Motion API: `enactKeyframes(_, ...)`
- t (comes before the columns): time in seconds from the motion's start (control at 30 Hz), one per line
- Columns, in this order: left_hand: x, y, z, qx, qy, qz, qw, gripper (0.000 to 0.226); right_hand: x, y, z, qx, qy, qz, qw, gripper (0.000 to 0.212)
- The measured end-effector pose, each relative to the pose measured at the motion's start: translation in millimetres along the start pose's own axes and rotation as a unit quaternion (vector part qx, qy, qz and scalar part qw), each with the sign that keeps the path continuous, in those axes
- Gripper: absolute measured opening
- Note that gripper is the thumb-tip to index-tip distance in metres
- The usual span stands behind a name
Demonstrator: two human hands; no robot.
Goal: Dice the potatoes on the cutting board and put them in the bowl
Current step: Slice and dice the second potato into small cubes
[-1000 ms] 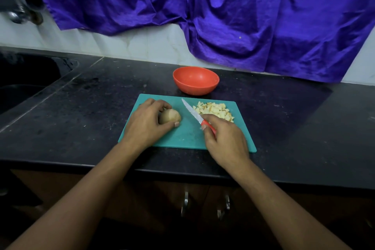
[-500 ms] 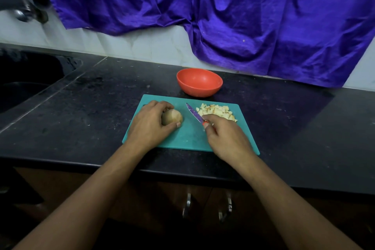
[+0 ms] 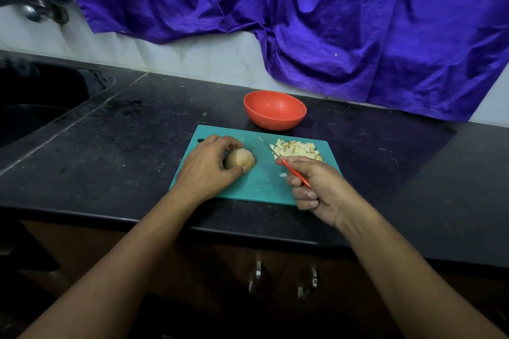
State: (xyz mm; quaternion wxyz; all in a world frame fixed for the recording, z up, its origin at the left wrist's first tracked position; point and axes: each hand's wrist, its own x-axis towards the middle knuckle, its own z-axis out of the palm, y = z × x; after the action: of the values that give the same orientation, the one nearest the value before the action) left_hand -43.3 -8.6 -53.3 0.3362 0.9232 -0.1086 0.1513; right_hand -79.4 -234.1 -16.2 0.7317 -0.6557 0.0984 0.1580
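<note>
My left hand (image 3: 205,170) is lying palm-down on the left part of the board (image 3: 261,181), fingers curled over a potato (image 3: 240,158), with the thumb pressed against its near side, so it's clamped on that one. My right hand (image 3: 316,190) is turned so I can see my own curled fingertips. It's closed around the red handle of a knife (image 3: 283,161), hovering over the board's near right corner. The thin blade points up and away toward the far side of the board and looks lifted off it, though I can't really tell how high. The blade tip ends just left of the dice (image 3: 296,149).

The board is teal and sits near the front edge of a black counter (image 3: 124,151). Just past the board's far edge there's a bowl (image 3: 275,109), orange-red, and I can't see anything in it. Further left of the board the counter drops into a dark sink (image 3: 33,107), with a blurry tap (image 3: 33,11) above it. Behind the bowl it's a pale wall and a big crinkled purple cloth (image 3: 303,16) hanging down. Under the counter, below the board, are two metal handles (image 3: 283,281).

The potato is still whole, brownish skin on. The dice are a pale yellow pile on the board's far right corner, with a few stray bits nearer my knife hand.
</note>
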Motion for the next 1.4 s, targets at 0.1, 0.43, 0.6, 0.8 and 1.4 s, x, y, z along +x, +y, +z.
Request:
enactKeyframes(0.1,-0.2,0.4,-0.5,-0.001,-0.001,-0.003,1.0,0.047,-1.1,-2.0,0.1,-0.008,0.007,-0.012,1.0,0.021)
enactKeyframes(0.43,1.6,-1.4,3.1,0.013,0.009,-0.012,1.0,0.053,-5.5,-4.3,8.3,-0.393,0.089,-0.245,0.882,0.019)
enactKeyframes(0.6,2.0,-4.4,-1.2,-0.051,-0.03,-0.007,0.998,0.05,-13.1,-8.0,14.0,-0.525,0.096,-0.255,0.806,0.032)
enactKeyframes(0.8,3.1,-2.9,-2.5,-0.081,-0.023,-0.028,0.996,0.048,-19.4,-24.7,29.5,-0.601,0.111,-0.217,0.761,0.029)
enactKeyframes(1.4,1.3,-3.0,-2.1,-0.079,-0.009,-0.03,0.996,0.036,-14.1,-32.6,46.2,-0.658,0.112,-0.141,0.731,0.022)
